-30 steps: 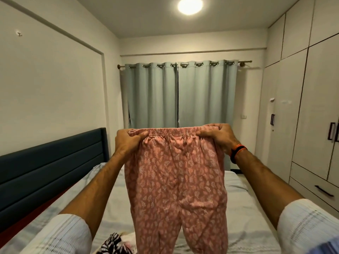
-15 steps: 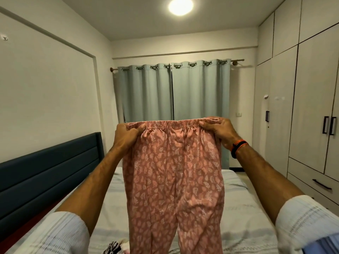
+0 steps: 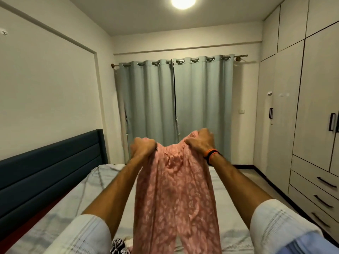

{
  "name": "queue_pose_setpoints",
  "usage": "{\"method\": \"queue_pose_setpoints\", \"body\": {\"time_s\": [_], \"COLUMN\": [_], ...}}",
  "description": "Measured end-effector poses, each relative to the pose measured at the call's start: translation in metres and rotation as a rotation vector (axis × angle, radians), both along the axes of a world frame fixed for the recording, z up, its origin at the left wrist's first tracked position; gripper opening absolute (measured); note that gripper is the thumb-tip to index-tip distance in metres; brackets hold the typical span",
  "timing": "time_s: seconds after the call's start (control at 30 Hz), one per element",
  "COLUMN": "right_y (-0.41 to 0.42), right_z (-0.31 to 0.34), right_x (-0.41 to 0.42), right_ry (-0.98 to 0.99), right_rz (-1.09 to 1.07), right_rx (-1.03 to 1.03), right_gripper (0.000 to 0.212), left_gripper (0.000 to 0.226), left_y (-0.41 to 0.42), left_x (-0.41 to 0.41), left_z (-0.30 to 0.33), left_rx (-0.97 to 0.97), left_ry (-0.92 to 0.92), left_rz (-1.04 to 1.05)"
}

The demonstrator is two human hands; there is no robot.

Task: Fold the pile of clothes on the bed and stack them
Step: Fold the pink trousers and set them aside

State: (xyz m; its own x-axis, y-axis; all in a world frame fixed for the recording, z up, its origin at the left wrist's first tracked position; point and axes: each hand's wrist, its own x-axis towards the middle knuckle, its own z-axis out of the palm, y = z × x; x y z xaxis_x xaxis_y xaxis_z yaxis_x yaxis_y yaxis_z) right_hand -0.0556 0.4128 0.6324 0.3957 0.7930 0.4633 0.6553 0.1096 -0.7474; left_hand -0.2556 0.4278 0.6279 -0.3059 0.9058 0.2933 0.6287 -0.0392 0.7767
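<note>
Brought closer together since a moment ago, waistband bunched between. Lay at the near edge: black-and-white garment [image 3: 118, 245] on the bed [image 3: 229, 208]. Hung above the bed: pink trousers [image 3: 176, 198], gripped at the waist by left hand [image 3: 142, 147] and right hand [image 3: 200, 142], fingers curled tight. Beyond, grey curtains [image 3: 174, 107].

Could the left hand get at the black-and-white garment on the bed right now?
Probably not yet. The left hand grips the waistband of the pink patterned pants, as does the right hand. The black-and-white garment lies low beside the hanging pants; the hand must let go first.
</note>
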Motion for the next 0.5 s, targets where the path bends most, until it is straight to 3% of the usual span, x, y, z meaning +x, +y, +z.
{"method": "queue_pose_setpoints", "body": {"time_s": [0.1, 0.2, 0.37, 0.5], "right_y": [0.003, 0.004, 0.009, 0.006], "right_z": [-0.003, -0.005, -0.005, -0.002], "right_x": [-0.020, -0.033, -0.045, -0.047], "right_ry": [-0.037, -0.056, -0.037, 0.011], "right_rz": [0.077, 0.153, 0.226, 0.302], "right_rx": [0.056, 0.060, 0.002, -0.065], "right_gripper": [0.029, 0.025, 0.019, 0.026], "left_gripper": [0.026, 0.021, 0.019, 0.007], "left_y": [-0.014, -0.018, -0.020, -0.027], "left_x": [0.018, 0.028, 0.033, 0.033], "left_z": [0.001, -0.002, -0.006, -0.007], "left_rx": [0.039, 0.093, 0.156, 0.128], "left_ry": [-0.246, -0.302, -0.267, -0.208], "left_rz": [-0.004, -0.086, -0.181, -0.248]}}
